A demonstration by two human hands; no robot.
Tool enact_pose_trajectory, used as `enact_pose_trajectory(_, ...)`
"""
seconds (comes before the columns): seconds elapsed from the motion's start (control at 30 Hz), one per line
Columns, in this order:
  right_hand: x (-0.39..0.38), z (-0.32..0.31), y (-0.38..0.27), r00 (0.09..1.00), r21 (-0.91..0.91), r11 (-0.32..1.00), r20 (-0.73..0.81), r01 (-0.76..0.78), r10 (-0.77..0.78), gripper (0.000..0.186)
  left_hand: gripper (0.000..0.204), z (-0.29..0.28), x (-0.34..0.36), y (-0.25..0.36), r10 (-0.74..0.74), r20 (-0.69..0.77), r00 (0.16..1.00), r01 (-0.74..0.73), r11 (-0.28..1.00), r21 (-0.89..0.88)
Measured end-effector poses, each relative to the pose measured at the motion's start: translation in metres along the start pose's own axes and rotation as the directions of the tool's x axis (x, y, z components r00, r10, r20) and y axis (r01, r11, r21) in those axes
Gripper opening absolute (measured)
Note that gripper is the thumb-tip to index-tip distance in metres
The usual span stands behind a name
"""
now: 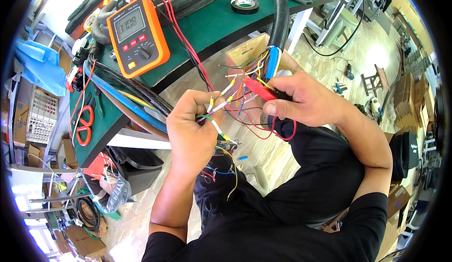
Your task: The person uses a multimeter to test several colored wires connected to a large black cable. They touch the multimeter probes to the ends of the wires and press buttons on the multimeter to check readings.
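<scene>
My left hand (190, 125) is closed around several thin wires with white-and-yellow marker sleeves (226, 103) poking out between the fingers. My right hand (306, 97) grips a red test clip (258, 88) between thumb and fingers. The clip's tip lies among the fanned wire ends just right of my left hand; whether it bites on one I cannot tell. These wires spread from a thick black cable (279, 17) with blue cores (271, 63). An orange handheld meter (136, 36) with a lit display lies on the table; red and black leads (181, 36) run from it.
A green table (207, 24) carries a roll of black tape (245, 5), orange-handled scissors (84, 125) and bundled cables (150, 120) along its edge. Beneath the wires stands an open wooden box (245, 50). A dark bin (134, 168) is below the table on the left.
</scene>
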State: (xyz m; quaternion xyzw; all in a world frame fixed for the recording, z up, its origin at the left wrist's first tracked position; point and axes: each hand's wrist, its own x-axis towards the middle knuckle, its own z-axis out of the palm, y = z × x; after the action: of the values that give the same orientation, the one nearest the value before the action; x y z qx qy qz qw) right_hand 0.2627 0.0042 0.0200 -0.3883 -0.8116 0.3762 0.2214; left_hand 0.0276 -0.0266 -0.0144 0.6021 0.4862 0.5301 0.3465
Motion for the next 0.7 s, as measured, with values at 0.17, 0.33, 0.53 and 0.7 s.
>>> enact_pose_trajectory(0.17,-0.0006,-0.0001,-0.0002,1.0,0.021,1.0,0.007,0.01,-0.01,0.05,0.011,0.0009,0.0025,0.0,-0.017,-0.022,1.0,0.018,0.999,0.031)
enact_pose_trajectory(0.33,-0.0003,0.0001,0.0003,1.0,0.034,0.999,0.015,0.024,-0.024,0.049,0.011,0.0006,0.0016,0.0007,-0.029,0.002,1.0,0.029,0.999,0.031)
enact_pose_trajectory(0.53,0.0006,-0.0014,0.0036,0.998,-0.095,0.994,0.023,0.055,-0.053,0.05,0.013,0.0025,0.0006,0.0022,-0.002,0.005,1.0,0.001,0.998,0.07)
enact_pose_trajectory(0.7,-0.0001,0.0003,0.0005,0.999,0.038,0.999,0.033,-0.023,0.021,0.049,0.013,0.0019,-0.0002,-0.0011,-0.007,0.001,1.0,0.007,0.997,0.083)
